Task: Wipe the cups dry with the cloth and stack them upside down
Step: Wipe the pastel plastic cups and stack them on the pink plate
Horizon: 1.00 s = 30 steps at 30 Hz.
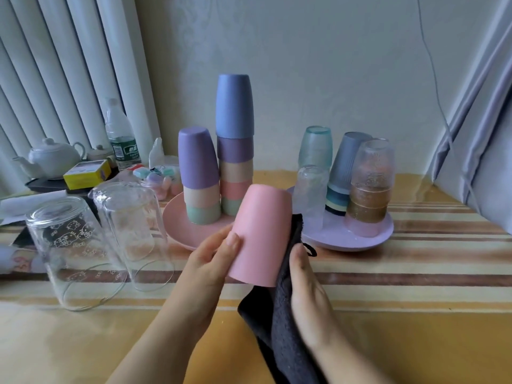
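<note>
My left hand (214,257) grips a pink cup (260,234) held upside down above the table. My right hand (304,284) holds a dark grey cloth (279,309) against the cup's right side. Behind it a pink plate (177,225) carries two stacks of upside-down pastel cups: a short one topped by a purple cup (197,157) and a tall one topped by a blue cup (235,106). At the right, a lilac plate (360,241) bears more upside-down cups, among them a glittery stack (370,187).
Two clear glasses (66,245) (130,225) stand upside down at the left. Further back left are a white teapot (52,156), a yellow box (87,173), a water bottle (119,134) and small packets. Curtains hang at both sides, and a wall rises behind the table.
</note>
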Tool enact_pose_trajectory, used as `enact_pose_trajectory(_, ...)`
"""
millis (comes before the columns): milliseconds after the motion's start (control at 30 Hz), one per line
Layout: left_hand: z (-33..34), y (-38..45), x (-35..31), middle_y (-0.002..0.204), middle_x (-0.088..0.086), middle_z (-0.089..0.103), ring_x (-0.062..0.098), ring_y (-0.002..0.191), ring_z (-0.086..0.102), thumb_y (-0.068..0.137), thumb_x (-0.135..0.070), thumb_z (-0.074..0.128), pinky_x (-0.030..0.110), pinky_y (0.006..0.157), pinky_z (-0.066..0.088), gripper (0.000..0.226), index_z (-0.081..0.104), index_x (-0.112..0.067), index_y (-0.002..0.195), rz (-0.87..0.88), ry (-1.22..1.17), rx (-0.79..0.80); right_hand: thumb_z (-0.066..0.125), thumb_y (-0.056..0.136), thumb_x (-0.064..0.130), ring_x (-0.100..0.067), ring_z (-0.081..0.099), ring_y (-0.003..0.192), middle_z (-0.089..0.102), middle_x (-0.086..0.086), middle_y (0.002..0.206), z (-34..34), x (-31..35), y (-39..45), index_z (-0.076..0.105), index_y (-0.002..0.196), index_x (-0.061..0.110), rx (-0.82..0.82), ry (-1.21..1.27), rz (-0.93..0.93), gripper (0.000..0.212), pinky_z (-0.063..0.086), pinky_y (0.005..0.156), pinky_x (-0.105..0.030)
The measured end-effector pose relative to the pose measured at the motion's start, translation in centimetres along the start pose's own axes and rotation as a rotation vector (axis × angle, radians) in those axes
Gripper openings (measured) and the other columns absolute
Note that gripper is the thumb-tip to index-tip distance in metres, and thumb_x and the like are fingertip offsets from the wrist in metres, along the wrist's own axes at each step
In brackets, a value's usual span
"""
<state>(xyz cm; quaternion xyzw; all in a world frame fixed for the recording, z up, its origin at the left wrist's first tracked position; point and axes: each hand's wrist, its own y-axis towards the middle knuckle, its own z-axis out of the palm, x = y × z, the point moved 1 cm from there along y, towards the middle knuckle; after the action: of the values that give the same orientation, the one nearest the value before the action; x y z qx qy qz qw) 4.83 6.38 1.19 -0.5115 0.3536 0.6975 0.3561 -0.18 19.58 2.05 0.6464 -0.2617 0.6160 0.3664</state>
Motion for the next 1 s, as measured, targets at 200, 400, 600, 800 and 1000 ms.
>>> enact_pose_trajectory(200, 1.6, -0.9, -0.2, 0.091, -0.017, 0.072, -0.005, 0.079, 0.063, 0.086, -0.052, 0.060, 0.007, 0.064, 0.046, 0.039, 0.063, -0.019, 0.106, 0.228, 0.246, -0.140, 0.027, 0.083, 0.039, 0.040, 0.020, 0.109, 0.022, 0.036, 0.132, 0.0, 0.3, 0.6, 0.021, 0.126, 0.043, -0.075, -0.037, -0.137, 0.044, 0.017, 0.087, 0.012)
enact_pose_trajectory(400, 1.3, -1.0, 0.5, 0.106, -0.030, 0.065, -0.008, 0.099, 0.061, 0.058, -0.068, 0.063, 0.012, 0.077, 0.048, 0.064, 0.053, -0.042, 0.115, 0.143, 0.445, -0.020, 0.031, 0.090, 0.043, 0.038, 0.017, 0.113, 0.017, 0.037, 0.134, 0.8, -0.6, 0.7, 0.018, 0.125, 0.048, -0.116, -0.060, -0.150, 0.038, 0.017, 0.090, 0.010)
enact_pose_trajectory(600, 1.5, -1.8, -0.3, 0.114, -0.028, 0.066, -0.007, 0.108, 0.060, 0.064, -0.061, 0.064, 0.018, 0.087, 0.048, 0.057, 0.058, -0.041, 0.118, 0.012, 0.501, 0.259, 0.022, 0.098, 0.030, 0.023, 0.023, 0.115, 0.023, 0.034, 0.124, -2.6, 0.6, 1.7, 0.027, 0.140, 0.026, -0.253, -0.037, -0.060, 0.043, 0.016, 0.077, 0.016)
enact_pose_trajectory(800, 1.7, -2.0, 0.1, 0.107, -0.011, 0.074, 0.004, 0.103, 0.068, 0.065, -0.043, 0.076, 0.028, 0.089, 0.048, 0.036, 0.076, -0.031, 0.099, -0.210, 0.053, 0.217, 0.029, 0.096, 0.034, 0.001, 0.038, 0.121, 0.045, 0.011, 0.130, -3.2, 0.3, 1.2, 0.038, 0.139, 0.012, -0.196, 0.024, 0.021, 0.049, 0.029, 0.085, 0.003)
enact_pose_trajectory(1000, 1.1, -0.7, 0.4, 0.122, 0.004, 0.069, 0.016, 0.116, 0.063, 0.052, -0.056, 0.083, 0.036, 0.100, 0.041, 0.071, 0.073, -0.022, 0.113, -0.146, -0.189, 0.215, 0.019, 0.093, 0.044, 0.018, 0.018, 0.126, 0.017, 0.025, 0.144, -1.0, 0.0, 0.7, 0.024, 0.145, 0.023, 0.008, -0.006, 0.099, 0.056, 0.016, 0.089, 0.012)
